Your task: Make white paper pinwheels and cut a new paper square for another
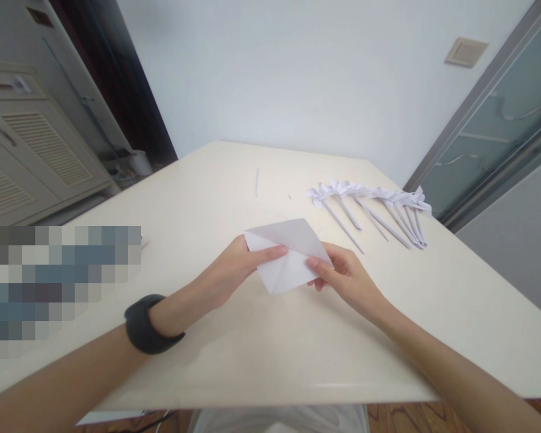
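Between my two hands is a small square sheet of white paper [293,240], with fold creases meeting near its middle. My left hand [234,264] grips its left side, thumb lying on top and the other fingers hidden beneath. On the right side, my right hand [342,273] pinches the paper's edge, thumb above and fingertips curled underneath. The paper is held up over the table, in front of me. Beyond my right hand lies a row of white paper flowers [369,192] with rolled paper stems pointing toward me.
A thin rolled paper stick [256,182] lies farther back on the white table [261,355]. Small paper scraps are scattered near it. A blurred-out patch [58,282] covers the table's left side. The wall [297,78] stands behind, with a cabinet [36,144] at left.
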A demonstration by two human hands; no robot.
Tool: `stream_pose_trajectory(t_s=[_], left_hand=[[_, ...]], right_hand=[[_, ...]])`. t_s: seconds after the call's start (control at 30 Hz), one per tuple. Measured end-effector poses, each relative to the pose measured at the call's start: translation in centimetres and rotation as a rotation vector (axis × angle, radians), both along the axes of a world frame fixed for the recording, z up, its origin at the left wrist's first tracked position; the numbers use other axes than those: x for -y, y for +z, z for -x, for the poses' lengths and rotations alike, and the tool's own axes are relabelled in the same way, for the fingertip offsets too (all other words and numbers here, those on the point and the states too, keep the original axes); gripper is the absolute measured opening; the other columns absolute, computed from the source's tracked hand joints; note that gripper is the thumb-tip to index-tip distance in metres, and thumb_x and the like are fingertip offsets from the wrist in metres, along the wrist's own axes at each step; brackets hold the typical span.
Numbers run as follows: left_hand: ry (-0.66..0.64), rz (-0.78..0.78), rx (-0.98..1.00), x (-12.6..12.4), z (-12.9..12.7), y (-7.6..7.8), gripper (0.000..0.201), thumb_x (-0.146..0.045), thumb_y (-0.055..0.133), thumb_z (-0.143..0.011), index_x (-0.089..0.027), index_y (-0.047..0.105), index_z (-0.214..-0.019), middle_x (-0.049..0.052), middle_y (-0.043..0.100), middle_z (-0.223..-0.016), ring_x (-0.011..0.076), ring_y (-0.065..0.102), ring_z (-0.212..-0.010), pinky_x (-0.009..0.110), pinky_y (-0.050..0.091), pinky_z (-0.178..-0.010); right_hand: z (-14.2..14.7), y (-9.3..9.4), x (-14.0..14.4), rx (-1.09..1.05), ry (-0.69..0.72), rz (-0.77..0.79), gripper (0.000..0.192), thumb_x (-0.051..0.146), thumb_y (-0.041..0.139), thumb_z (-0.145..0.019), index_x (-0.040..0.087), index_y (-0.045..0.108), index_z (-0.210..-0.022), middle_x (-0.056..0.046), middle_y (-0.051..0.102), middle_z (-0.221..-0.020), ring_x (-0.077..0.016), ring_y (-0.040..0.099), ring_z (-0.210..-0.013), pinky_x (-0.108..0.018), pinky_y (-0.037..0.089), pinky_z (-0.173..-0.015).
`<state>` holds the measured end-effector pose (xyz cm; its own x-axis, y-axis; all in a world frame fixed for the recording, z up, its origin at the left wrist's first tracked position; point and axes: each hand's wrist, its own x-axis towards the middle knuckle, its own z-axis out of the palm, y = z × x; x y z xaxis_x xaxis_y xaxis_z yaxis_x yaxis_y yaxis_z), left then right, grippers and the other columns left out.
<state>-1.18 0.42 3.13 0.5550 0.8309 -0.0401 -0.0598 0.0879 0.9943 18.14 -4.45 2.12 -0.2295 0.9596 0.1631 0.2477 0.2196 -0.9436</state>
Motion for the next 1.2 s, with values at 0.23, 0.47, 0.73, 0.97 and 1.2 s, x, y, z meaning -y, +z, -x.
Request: stream_pose_trajectory(t_s=[0.23,0.47,0.73,0.97,1.2], left_hand=[[-0.002,0.001,0.064,0.04,-0.05,-0.08,0.038,-0.028,0.061,-0.080,-0.021,0.056,-0.117,0.007,0.062,-0.116,0.0244,0.056,-0.105,0.033,0.045,-0.085],[-0.013,0.050,0.085,-0.32,0.17,-0.56,0.032,-0.026,0.059,-0.081,-0.021,0.060,-0.113,0.005,0.064,-0.113,0.0222,0.058,-0.102,0.030,0.045,-0.085],[-0.012,0.061,0.121,-0.14,0.09,-0.45,0.029,-0.029,0.058,-0.080,-0.018,0.065,-0.106,0.007,0.065,-0.111,0.0225,0.060,-0.100,0.031,0.044,-0.090],[-0.011,0.068,0.139,-0.20,0.25,-0.34,0.027,-0.033,0.055,-0.082,-0.018,0.067,-0.101,0.007,0.067,-0.106,0.0218,0.059,-0.098,0.030,0.044,-0.088],[-0.009,0.044,0.142,-0.52,0.30,-0.28,0.026,-0.036,0.051,-0.085,-0.018,0.069,-0.093,0.006,0.068,-0.099,0.0193,0.059,-0.094,0.027,0.043,-0.085]], right_hand=[[-0.28,0.08,0.06,-0.067,-0.070,-0.014,0.033,0.039,0.044,-0.089,0.016,0.050,-0.065,0.000,0.051,-0.059,-0.0096,0.047,-0.054,-0.022,0.035,-0.050],[-0.38,-0.08,-0.16,-0.205,-0.117,0.036,0.031,0.041,0.047,-0.087,0.017,0.051,-0.068,0.002,0.048,-0.055,-0.0091,0.043,-0.050,-0.022,0.031,-0.047],[-0.56,-0.32,-0.56,-0.321,-0.103,-0.004,0.031,0.036,0.049,-0.087,0.016,0.050,-0.064,0.003,0.043,-0.051,-0.0075,0.038,-0.045,-0.022,0.026,-0.045],[-0.66,-0.27,-0.53,-0.349,-0.089,0.004,0.032,0.035,0.048,-0.088,0.015,0.050,-0.064,0.003,0.043,-0.052,-0.0079,0.040,-0.046,-0.023,0.028,-0.048],[-0.74,-0.25,-0.66,-0.400,-0.102,-0.038,0.030,0.032,0.048,-0.088,0.015,0.053,-0.064,0.002,0.045,-0.055,-0.0081,0.041,-0.047,-0.023,0.030,-0.050]])
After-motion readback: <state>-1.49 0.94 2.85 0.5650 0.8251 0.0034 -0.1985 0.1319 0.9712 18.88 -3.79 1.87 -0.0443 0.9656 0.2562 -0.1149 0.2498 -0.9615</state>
